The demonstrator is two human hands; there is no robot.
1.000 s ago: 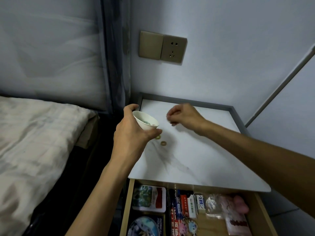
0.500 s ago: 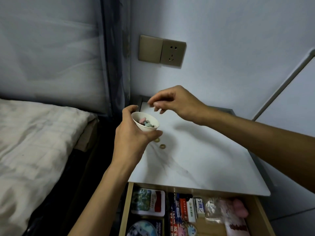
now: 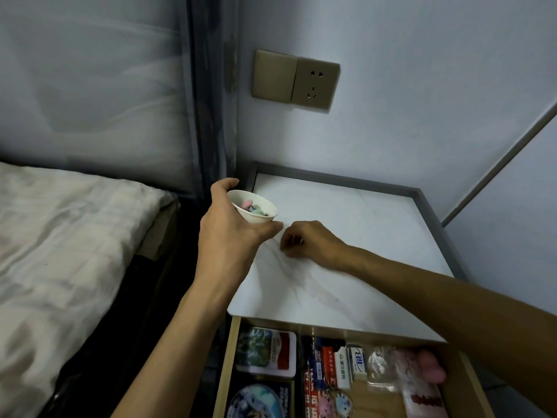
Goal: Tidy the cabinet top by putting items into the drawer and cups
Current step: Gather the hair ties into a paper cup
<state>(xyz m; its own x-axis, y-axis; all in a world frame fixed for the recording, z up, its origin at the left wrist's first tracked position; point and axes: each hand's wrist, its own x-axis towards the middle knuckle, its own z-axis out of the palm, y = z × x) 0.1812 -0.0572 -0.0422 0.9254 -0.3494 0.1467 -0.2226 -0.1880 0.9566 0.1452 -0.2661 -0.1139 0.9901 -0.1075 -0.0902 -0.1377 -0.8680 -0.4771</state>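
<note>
My left hand (image 3: 229,236) and my right hand (image 3: 310,245) are both bare, the skin uncovered from the fingers back over the wrists. Behind the left hand my left forearm (image 3: 168,342) is bare as well, lean and straight, widening slowly towards the elbow. Behind the right hand my right forearm (image 3: 452,300) is also bare, and it looks thicker where it comes close to the camera. The back of my left hand is broad and smooth, its knuckles only lightly marked. On my right hand the knuckles stand out more sharply. My fingertips are too small and blurred to tell anything about the nails.
</note>
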